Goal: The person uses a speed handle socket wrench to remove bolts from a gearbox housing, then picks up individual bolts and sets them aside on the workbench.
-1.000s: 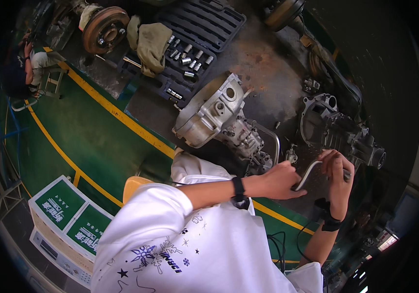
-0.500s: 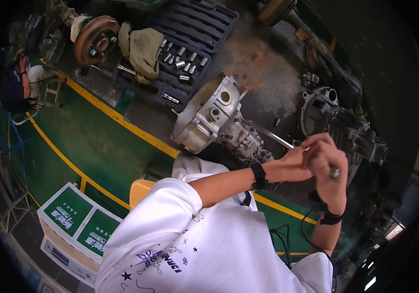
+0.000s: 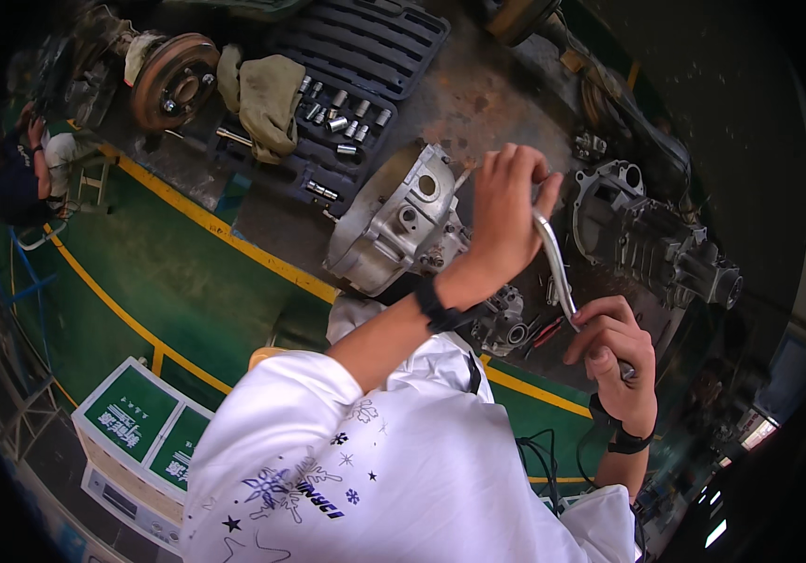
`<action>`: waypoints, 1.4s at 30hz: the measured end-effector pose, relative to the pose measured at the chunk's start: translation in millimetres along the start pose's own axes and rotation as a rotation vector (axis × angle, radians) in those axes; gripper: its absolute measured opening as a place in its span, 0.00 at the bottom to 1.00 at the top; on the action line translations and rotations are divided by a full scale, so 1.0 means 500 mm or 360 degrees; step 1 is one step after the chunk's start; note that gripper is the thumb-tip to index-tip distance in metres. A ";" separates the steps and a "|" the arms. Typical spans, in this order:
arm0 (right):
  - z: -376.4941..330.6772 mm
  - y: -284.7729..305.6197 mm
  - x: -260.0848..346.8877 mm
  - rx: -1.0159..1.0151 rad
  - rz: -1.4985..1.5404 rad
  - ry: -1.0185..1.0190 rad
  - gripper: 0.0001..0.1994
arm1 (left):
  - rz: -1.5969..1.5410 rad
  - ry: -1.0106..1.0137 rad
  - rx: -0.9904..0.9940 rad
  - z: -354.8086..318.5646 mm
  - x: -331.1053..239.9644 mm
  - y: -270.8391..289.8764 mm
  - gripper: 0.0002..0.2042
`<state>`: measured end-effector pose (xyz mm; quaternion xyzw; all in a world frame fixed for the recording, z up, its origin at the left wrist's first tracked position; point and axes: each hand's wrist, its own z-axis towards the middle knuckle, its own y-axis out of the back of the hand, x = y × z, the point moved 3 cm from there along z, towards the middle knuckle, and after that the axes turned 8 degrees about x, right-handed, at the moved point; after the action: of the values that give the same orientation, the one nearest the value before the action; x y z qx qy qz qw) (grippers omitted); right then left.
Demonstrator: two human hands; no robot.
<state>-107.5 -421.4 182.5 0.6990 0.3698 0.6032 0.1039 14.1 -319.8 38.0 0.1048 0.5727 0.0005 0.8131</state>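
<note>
Left hand: the left hand [image 3: 506,220] is raised in front of the camera, fingers curled and pinched on the upper end of a bent, silver-coloured steel wrench handle [image 3: 553,267].
Right hand: the right hand [image 3: 617,361] is closed in a fist around the lower end of the same handle, near the chest.
Tool position: the wrench is held in the air between both hands, clear of the machine parts below; no socket can be made out on its end.
Work done: a light grey cast aluminium gearbox housing [image 3: 394,220] lies separated on the floor, apart from a darker grey cast transmission body [image 3: 652,244] to the right, so disassembly is judged well advanced.
Work left: small loose parts and red-handled pliers [image 3: 544,333] lie between the castings; the open black plastic socket set case [image 3: 347,103] is laid out behind.
Change: compared with half a second earlier, the hands are drawn apart; the left hand is lifted higher and the wrench is turned more upright.
</note>
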 end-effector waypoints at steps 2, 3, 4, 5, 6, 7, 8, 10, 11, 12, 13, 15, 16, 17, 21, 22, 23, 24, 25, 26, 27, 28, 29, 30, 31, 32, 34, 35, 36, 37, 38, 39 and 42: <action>0.028 -0.012 0.019 0.0143 -0.0052 0.0072 0.17 | -0.0157 0.0080 0.0031 0.012 -0.023 -0.083 0.10; 0.040 -0.021 0.031 0.0245 -0.0099 0.0125 0.15 | -0.0268 0.0141 0.0166 -0.004 -0.032 -0.136 0.10; 0.056 -0.031 0.046 0.0279 -0.0132 0.0130 0.12 | -0.0304 0.0122 0.0550 -0.046 -0.026 -0.213 0.09; 0.070 -0.033 0.051 0.0207 -0.0047 0.0050 0.14 | -0.0336 0.0107 0.0931 -0.097 -0.022 -0.265 0.09; 0.073 -0.016 0.043 0.0074 0.0042 -0.0034 0.16 | -0.0781 -0.0012 0.0936 -0.135 -0.054 -0.236 0.10; 0.073 0.004 0.026 -0.0057 0.0137 -0.0108 0.18 | -0.1215 -0.0128 0.0927 -0.171 -0.075 -0.192 0.12; 0.064 0.027 0.005 -0.0087 0.0113 -0.0118 0.22 | -0.0981 -0.0123 0.1172 -0.205 -0.075 -0.189 0.14; 0.036 0.050 -0.043 -0.0255 0.0328 -0.0242 0.25 | -0.0691 0.0002 0.1514 -0.261 -0.062 -0.153 0.16; 0.013 0.066 -0.073 -0.0315 0.0453 -0.0285 0.26 | -0.0660 0.0115 0.1615 -0.274 -0.068 -0.099 0.16; -0.011 0.079 -0.098 -0.0416 0.0485 -0.0332 0.27 | -0.0628 0.0131 0.1597 -0.267 -0.067 -0.055 0.15; -0.031 0.086 -0.121 -0.0526 0.0523 -0.0370 0.27 | -0.0584 0.0142 0.1585 -0.250 -0.057 -0.017 0.15; -0.056 0.072 -0.126 -0.0555 0.0520 -0.0376 0.29 | -0.0622 0.0128 0.1263 -0.168 -0.020 0.047 0.14; -0.060 0.054 -0.111 -0.0563 0.0425 -0.0307 0.29 | -0.0490 0.0170 0.1131 -0.113 -0.014 0.060 0.15; -0.058 0.040 -0.096 -0.0570 0.0329 -0.0229 0.29 | -0.0352 0.0207 0.0995 -0.062 -0.004 0.067 0.16; 0.003 -0.021 -0.017 -0.0188 0.0352 0.0048 0.25 | -0.0009 -0.0014 0.0088 0.023 0.026 -0.056 0.15; 0.031 -0.045 0.016 -0.0008 0.0139 0.0136 0.23 | 0.0105 -0.0083 0.0012 0.008 0.009 -0.128 0.14; 0.055 -0.068 0.038 0.0173 -0.0063 0.0227 0.21 | 0.0230 -0.0146 -0.0058 -0.032 -0.006 -0.190 0.13; 0.062 -0.058 0.047 0.0026 0.0351 -0.0023 0.19 | -0.0117 -0.0229 -0.0025 -0.107 -0.037 -0.231 0.14; 0.043 -0.048 -0.006 -0.0789 0.0397 -0.0331 0.22 | -0.0402 -0.0302 -0.0033 -0.186 -0.060 -0.248 0.14; 0.055 0.004 -0.033 -0.0603 0.0565 -0.0228 0.24 | -0.0503 -0.0064 0.0452 -0.225 -0.081 -0.251 0.14; 0.075 0.060 -0.079 -0.0448 0.0745 -0.0114 0.26 | -0.0581 0.0157 0.0968 -0.245 -0.069 -0.245 0.15; 0.080 0.078 -0.101 -0.0529 0.0767 -0.0121 0.26 | -0.0626 0.0121 0.1088 -0.232 -0.062 -0.212 0.16; 0.062 0.084 -0.115 -0.0581 0.0797 -0.0156 0.26 | -0.0684 0.0122 0.1197 -0.235 -0.073 -0.172 0.16; 0.046 0.099 -0.139 -0.0586 0.0875 -0.0147 0.26 | -0.0598 0.0158 0.1305 -0.242 -0.072 -0.138 0.17; 0.022 0.100 -0.160 -0.0708 0.0901 -0.0205 0.26 | -0.0566 0.0198 0.1341 -0.243 -0.068 -0.098 0.16; 0.010 0.090 -0.157 -0.0615 0.0830 -0.0135 0.26 | -0.0597 0.0196 0.1393 -0.249 -0.065 -0.067 0.16; -0.025 0.047 -0.128 -0.0394 0.0809 0.0050 0.27 | -0.0610 0.0196 0.1469 -0.266 -0.053 -0.034 0.16; -0.020 0.026 -0.103 -0.0440 0.0799 0.0029 0.27 | -0.0555 0.0186 0.1445 -0.272 -0.048 -0.025 0.16; -0.027 0.008 -0.094 -0.0478 0.0821 0.0018 0.27 | -0.0518 0.0174 0.1435 -0.285 -0.054 -0.016 0.16; -0.025 -0.001 -0.091 -0.0511 0.0841 0.0022 0.26 | -0.0473 0.0154 0.1447 -0.285 -0.054 -0.008 0.16; -0.026 -0.011 -0.081 -0.0526 0.0853 0.0001 0.26 | -0.0439 0.0164 0.1507 -0.290 -0.055 -0.003 0.15; -0.030 -0.024 -0.079 -0.0556 0.0867 -0.0010 0.26 | -0.0399 0.0174 0.1561 -0.293 -0.053 0.002 0.15; -0.047 -0.050 -0.069 -0.0614 0.0863 0.0019 0.26 | -0.0384 0.0121 0.1690 -0.305 -0.046 0.000 0.12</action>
<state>-138.7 -433.2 147.1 0.7358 0.0498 0.6719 0.0679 -135.5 -296.6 10.2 0.4344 0.5311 -0.3784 0.6213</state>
